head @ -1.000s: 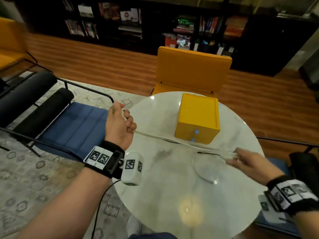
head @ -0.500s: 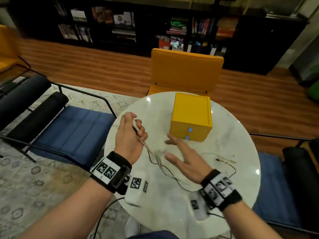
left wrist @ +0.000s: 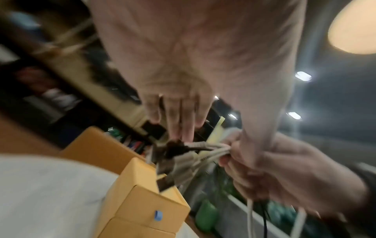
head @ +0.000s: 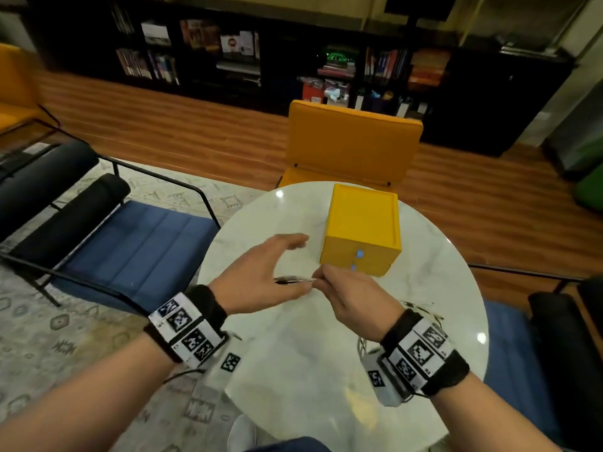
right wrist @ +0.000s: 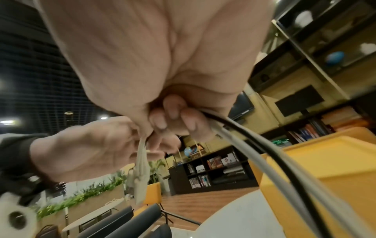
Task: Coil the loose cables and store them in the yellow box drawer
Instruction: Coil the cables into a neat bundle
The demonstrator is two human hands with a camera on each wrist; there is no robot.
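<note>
Round white marble table [head: 293,386] fills lower centre of the head view. Yellow chair [head: 352,138] stands behind it at upper centre, blue-cushioned lounge seat [head: 137,249] at left, dark bookshelf [head: 228,53] along the top.

Yellow box [head: 362,223] sits on the table just right of frame centre, top side up, two drawer fronts facing the camera, each with a small blue tab; both drawers look pushed in. In the left wrist view the same box [left wrist: 142,193] shows at lower centre, below the cable ends.

Hands meet in mid-frame, just below and left of the box front, above the tabletop. Left hand [head: 261,275] has fingers extended and spread, loosely arched, palm turned toward the right hand; the cable plugs lie across it. Right hand [head: 352,298] is curled, fingers [right wrist: 173,116] clamped on the cables [right wrist: 254,141], a bunch of grey-white leads plus one black.

Plug ends [left wrist: 179,154] stick out of the right fist toward the left fingers [left wrist: 179,116], touching or just short of them, blurred so cannot tell which. The rest of the cables trail from under the right wrist onto the table [head: 421,305] at right, loose.
</note>
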